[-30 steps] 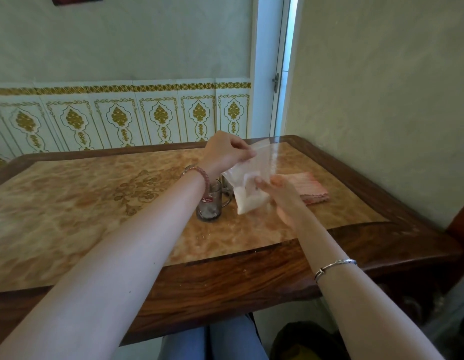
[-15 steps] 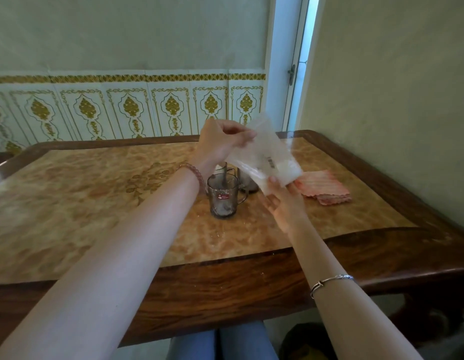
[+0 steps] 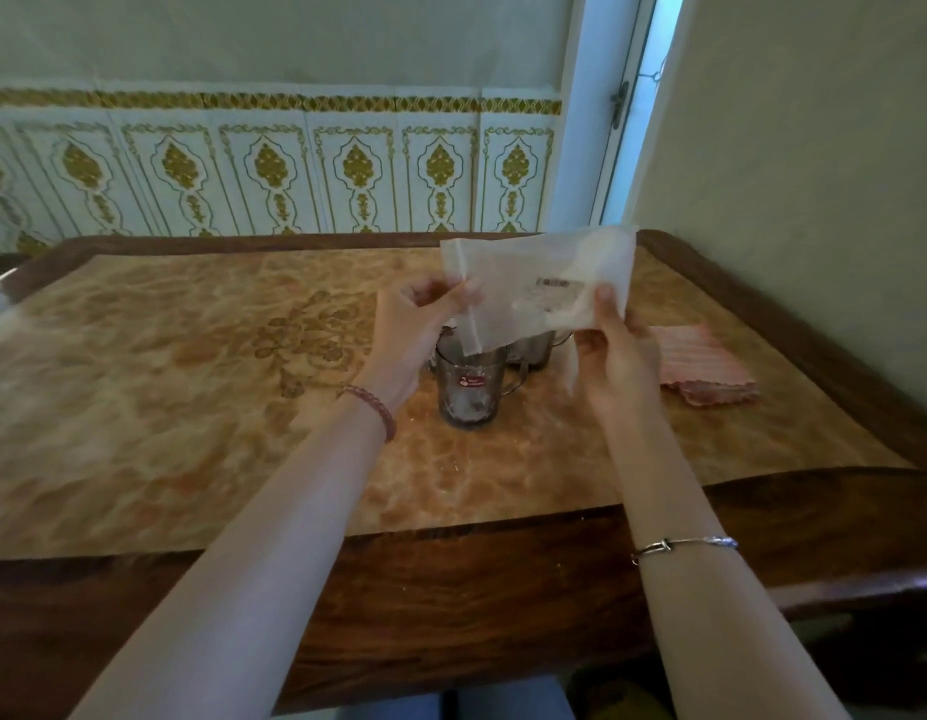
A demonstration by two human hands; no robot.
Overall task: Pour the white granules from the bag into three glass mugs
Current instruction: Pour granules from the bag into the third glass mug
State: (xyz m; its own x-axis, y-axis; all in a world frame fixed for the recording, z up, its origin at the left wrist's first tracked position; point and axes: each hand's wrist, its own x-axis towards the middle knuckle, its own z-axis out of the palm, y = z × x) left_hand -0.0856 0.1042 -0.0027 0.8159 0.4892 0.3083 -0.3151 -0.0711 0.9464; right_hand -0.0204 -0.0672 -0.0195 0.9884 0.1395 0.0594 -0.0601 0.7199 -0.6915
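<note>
Two hands hold the bag (image 3: 544,288) up above the mugs, stretched sideways between them. The left hand (image 3: 417,330) pinches the bag's left end between thumb and curled fingers, where a folded flap hangs down toward the nearest mug (image 3: 469,384). The right hand (image 3: 614,356) grips the bag's lower right edge, thumb pressed on the front of the plastic. The bag is translucent and lies nearly level, with the white granules (image 3: 565,311) gathered low toward its right side.

The nearest mug stands on the worktop (image 3: 191,407) directly under the hanging flap, between the two wrists, its handle to the right. It carries a small red label with a white mark; the writing is too small to read. A second mug (image 3: 534,348) stands just behind it, partly hidden by the bag, and only a sliver of glass shows past the left hand. The bag bears a white sticker with a dark barcode-like strip, its text blurred.

A pink striped cloth (image 3: 703,368) lies on the worktop to the right of the right hand.
</note>
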